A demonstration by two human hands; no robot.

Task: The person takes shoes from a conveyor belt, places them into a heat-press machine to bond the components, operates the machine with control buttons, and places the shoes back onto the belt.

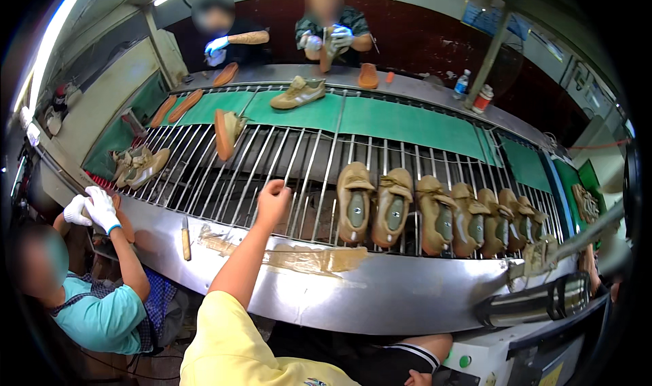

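Left hand: raised over the near edge of the metal roller rack, fingers curled into a loose fist, nothing visibly held. Right hand: only a sliver at the lower picture edge; finger state cannot be told. Nearest item: a tan shoe, sole-end toward the person, first in a row on the rack, right of the fist, apart from it.

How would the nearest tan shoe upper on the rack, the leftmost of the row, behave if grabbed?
The leftmost tan shoe probably feels light yet stiff, since a grey last seems to fill it. It has no outsole visible, so the soft upper likely gives a good grip. Lying across the metal rods, it may snag or rock rather than roll. The left hand hovers closed nearby.
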